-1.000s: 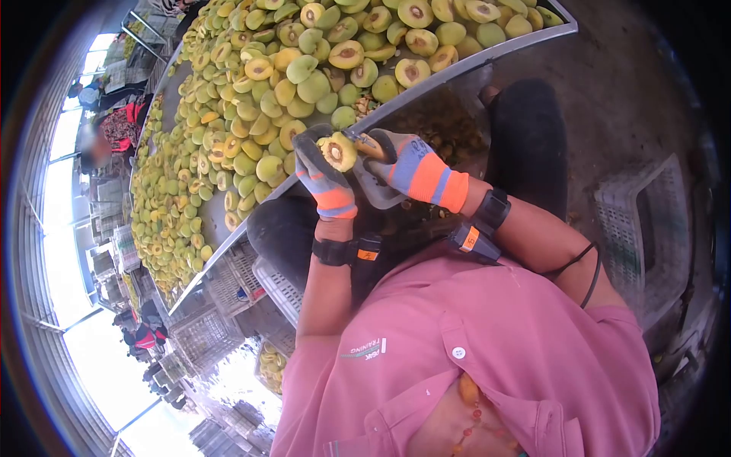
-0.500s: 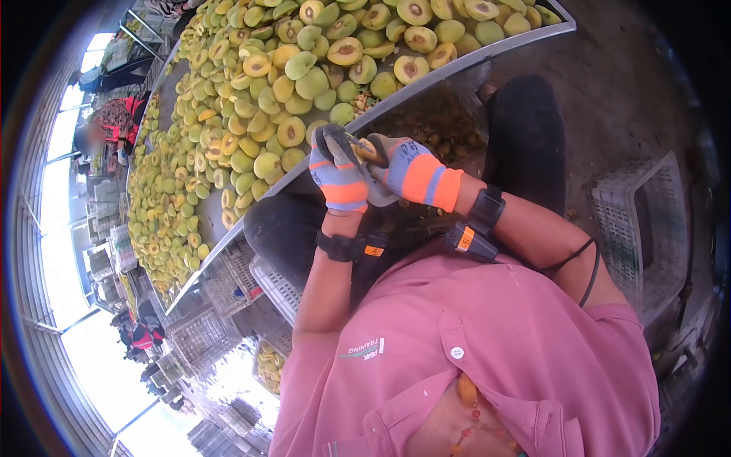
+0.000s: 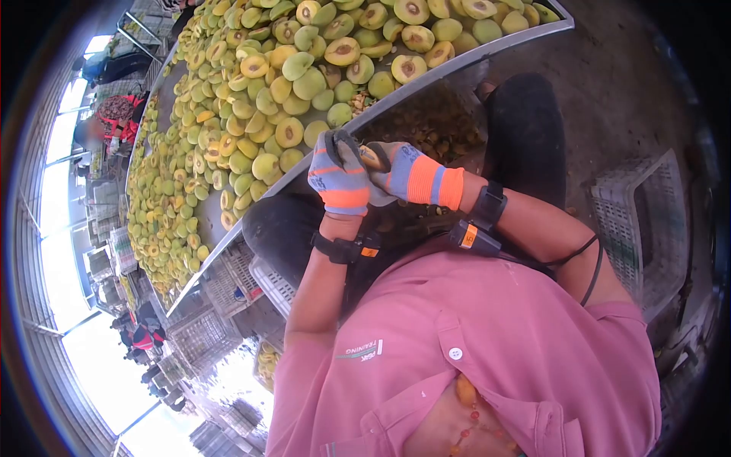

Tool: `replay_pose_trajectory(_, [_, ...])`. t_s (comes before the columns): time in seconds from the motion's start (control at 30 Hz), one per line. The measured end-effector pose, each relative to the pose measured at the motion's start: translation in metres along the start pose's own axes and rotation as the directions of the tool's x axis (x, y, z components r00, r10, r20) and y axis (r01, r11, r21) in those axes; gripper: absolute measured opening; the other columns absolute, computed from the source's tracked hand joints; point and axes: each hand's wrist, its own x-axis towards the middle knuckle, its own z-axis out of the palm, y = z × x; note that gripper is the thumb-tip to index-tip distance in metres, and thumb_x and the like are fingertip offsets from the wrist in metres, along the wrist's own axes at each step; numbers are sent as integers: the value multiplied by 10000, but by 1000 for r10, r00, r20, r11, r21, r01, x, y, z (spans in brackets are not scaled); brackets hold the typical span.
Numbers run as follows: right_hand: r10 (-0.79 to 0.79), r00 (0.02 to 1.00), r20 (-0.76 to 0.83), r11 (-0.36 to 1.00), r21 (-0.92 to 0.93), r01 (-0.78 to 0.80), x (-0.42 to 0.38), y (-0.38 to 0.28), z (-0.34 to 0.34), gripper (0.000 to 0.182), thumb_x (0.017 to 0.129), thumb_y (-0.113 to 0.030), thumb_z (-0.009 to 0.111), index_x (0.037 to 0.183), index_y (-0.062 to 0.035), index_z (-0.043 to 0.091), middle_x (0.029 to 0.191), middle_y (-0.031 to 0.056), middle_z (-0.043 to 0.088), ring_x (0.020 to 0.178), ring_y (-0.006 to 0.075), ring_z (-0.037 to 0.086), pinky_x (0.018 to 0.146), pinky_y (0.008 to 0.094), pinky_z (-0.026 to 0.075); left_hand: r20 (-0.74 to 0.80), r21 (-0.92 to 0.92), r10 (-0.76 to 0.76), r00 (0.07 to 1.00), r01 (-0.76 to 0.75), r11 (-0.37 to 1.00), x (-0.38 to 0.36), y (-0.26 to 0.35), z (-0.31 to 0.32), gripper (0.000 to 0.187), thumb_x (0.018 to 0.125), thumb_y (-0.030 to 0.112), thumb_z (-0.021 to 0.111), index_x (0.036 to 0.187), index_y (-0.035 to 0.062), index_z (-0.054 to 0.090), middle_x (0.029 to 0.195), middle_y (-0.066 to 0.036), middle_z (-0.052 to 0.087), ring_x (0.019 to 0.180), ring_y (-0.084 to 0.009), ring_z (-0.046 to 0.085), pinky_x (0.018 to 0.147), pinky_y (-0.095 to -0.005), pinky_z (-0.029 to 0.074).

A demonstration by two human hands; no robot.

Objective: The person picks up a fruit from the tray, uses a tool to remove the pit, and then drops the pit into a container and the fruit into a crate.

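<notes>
My left hand (image 3: pixel 339 174), in a grey glove with orange bands, is closed with its fingers curled. Whatever it holds is hidden by the glove. Beside it, my right hand (image 3: pixel 417 175), gloved alike, wraps round a small tool with a brown handle (image 3: pixel 374 158); its working end is hidden near the left fingers. Both hands meet over my lap, just off the metal rim (image 3: pixel 442 72) of a table. On that table lie many green-yellow halved peaches (image 3: pixel 289 131), several showing brown hollows.
A heap of brown pits and scraps (image 3: pixel 438 126) lies below the table edge. To the right stands a white plastic crate (image 3: pixel 618 225); more crates (image 3: pixel 199 335) are at the left. Another person (image 3: pixel 120 122) sits beyond the table's far side.
My left hand has rolled slightly, its fingers now curled nearer the right hand. The tool's metal part, visible earlier, is now mostly covered. My right hand has barely shifted.
</notes>
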Motion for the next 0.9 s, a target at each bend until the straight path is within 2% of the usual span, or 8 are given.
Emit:
replay_pose_trajectory(0.13, [-55, 998, -7, 986, -157, 53, 1, 3, -3, 297, 864, -141, 574, 1152, -65, 575, 760, 84, 644, 486, 146, 588, 436, 273, 477, 15, -15, -23, 1000, 24, 1000, 1, -2, 0, 150, 953, 96, 501, 946, -20, 596, 818, -138, 658, 704, -230, 629, 658, -316, 495])
replay_pose_trajectory(0.23, [-231, 973, -18, 914, -346, 211, 10, 19, -2, 294, 861, -142, 568, 1144, -64, 575, 749, 83, 638, 477, 158, 590, 432, 279, 478, 65, -266, -198, 978, 208, 941, 5, -20, 8, 208, 999, 129, 465, 950, -29, 590, 825, -41, 608, 736, -128, 534, 668, -269, 449])
replay_pose_trajectory(0.43, [29, 999, 44, 965, -262, -17, 4, 2, -7, 285, 843, -129, 588, 1118, -55, 595, 816, 91, 668, 699, 143, 648, 638, 296, 535, 100, -495, -253, 962, 269, 826, 2, -15, 1, 278, 1022, 209, 451, 979, -19, 603, 868, -30, 599, 766, -117, 523, 703, -270, 444])
replay_pose_trajectory(0.53, [-93, 994, -58, 995, -35, 92, 3, 5, -6, 291, 797, -164, 616, 1063, -45, 619, 856, 173, 669, 772, 314, 647, 729, 376, 519, 8, -377, 15, 1000, -11, 926, 14, -3, -9, 364, 1030, 301, 429, 1052, -22, 596, 927, -56, 604, 817, -138, 548, 756, -289, 457])
replay_pose_trajectory(0.63, [-183, 950, -255, 969, 118, 218, 15, 4, -17, 262, 807, -129, 647, 1050, -33, 629, 851, 125, 676, 775, 219, 645, 728, 332, 511, 75, -361, 14, 997, 14, 933, 18, 5, -25, 467, 1022, 401, 411, 1152, -21, 566, 1009, -82, 604, 883, -159, 567, 817, -301, 461])
replay_pose_trajectory(0.67, [-99, 967, -236, 954, 253, 160, 15, 0, -23, 249, 821, -127, 671, 1049, -32, 634, 873, 97, 680, 787, 168, 642, 725, 306, 505, 169, -542, -39, 985, 126, 831, 19, -2, -25, 495, 972, 376, 524, 1295, 7, 451, 1101, -72, 579, 991, -141, 536, 876, -285, 457])
replay_pose_trajectory(0.8, [-210, 966, -153, 975, 34, 218, 25, 1, -20, 320, 798, -192, 713, 1066, -40, 627, 880, 108, 674, 809, 194, 644, 746, 325, 500, 318, -658, -43, 947, 253, 709, 13, 9, -19, 517, 987, 381, 517, 1339, 9, 440, 1179, -93, 578, 1024, -138, 551, 883, -280, 465])
replay_pose_trajectory(0.9, [-191, 962, -198, 981, -3, 194, 21, 2, -12, 353, 785, -208, 715, 1083, -46, 617, 901, 134, 671, 831, 236, 644, 765, 348, 497, 200, -644, -228, 953, 303, 703, 15, -26, 1, 424, 998, 334, 520, 1257, -2, 530, 1103, -70, 613, 953, -115, 571, 850, -264, 475])
